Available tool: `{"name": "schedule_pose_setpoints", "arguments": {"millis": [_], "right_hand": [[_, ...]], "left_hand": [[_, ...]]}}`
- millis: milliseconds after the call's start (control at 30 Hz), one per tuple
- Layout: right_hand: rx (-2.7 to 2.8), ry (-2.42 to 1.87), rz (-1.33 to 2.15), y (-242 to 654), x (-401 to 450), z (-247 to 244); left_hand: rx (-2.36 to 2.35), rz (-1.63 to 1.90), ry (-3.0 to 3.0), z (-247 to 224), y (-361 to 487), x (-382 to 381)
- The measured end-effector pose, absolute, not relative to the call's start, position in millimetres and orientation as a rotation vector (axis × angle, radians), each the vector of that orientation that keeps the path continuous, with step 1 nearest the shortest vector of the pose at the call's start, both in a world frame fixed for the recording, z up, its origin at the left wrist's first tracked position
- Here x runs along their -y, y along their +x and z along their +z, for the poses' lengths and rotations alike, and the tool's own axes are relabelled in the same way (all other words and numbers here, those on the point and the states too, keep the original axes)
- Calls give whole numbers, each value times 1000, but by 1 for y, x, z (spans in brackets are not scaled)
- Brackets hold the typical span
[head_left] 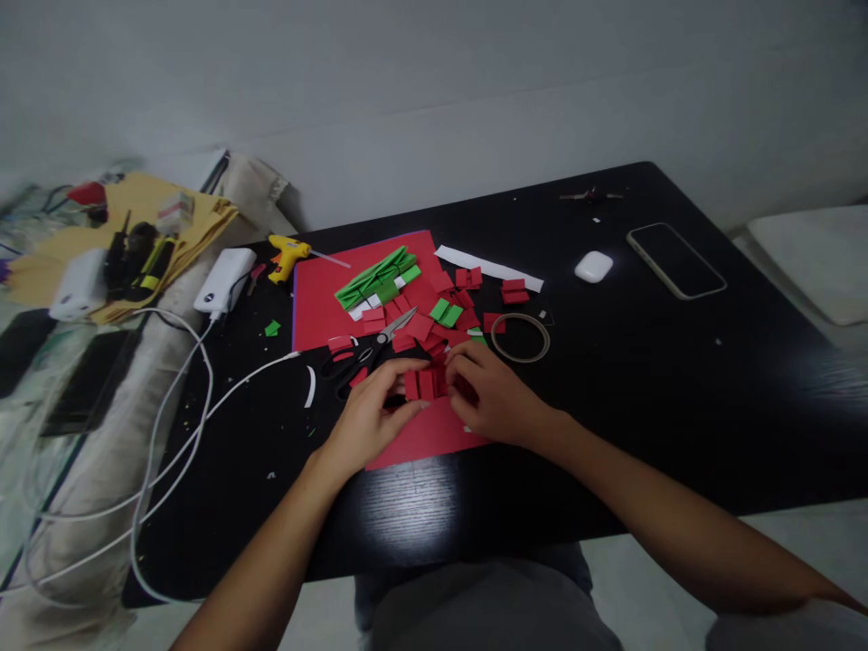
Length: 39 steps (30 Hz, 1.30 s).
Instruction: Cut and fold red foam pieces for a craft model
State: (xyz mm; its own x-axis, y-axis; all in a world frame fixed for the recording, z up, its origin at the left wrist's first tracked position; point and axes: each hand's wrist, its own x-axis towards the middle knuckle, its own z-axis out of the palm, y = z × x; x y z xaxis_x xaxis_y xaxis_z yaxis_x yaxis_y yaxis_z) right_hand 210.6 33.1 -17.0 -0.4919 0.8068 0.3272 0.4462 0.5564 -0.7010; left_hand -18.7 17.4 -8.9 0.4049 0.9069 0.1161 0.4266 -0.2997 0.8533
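Observation:
My left hand (375,409) curls its thumb and fingers around the left side of a folded red paper piece (421,386). At the right side of that piece, my right hand (492,395) has its fingers bent inward in a pinch; its fingertips are partly hidden. Beneath both hands lies a flat red sheet (427,436). Black-handled scissors (386,338) rest just beyond my left hand. Several folded red pieces are heaped past my fingers, with a green folded piece (446,313) among them. A roll of tape (521,338) lies flat beyond my right hand.
Farther back are a red sheet (316,303), folded green strips (376,278) and a white paper strip (488,263). A yellow glue gun (288,257), white power bank (225,278) and looping white cable (208,384) are left. An earbud case (594,266) and phone (676,260) lie right.

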Motion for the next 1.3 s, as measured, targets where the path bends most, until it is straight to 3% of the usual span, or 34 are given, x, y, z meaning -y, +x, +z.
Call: {"name": "schedule_pose_setpoints", "arguments": {"millis": [167,500,1300], "right_hand": [[2103,-1003,799,212,-34,-13],[1996,-1053,1060,212,-32,-8],[2013,-949,1257,212,-32,-3]], "left_hand": [[-1136,736,1973,-4,-19,-18],[-998,928,1528,-13,-8,-15],[-999,842,1587,-6,-10,-15]]}}
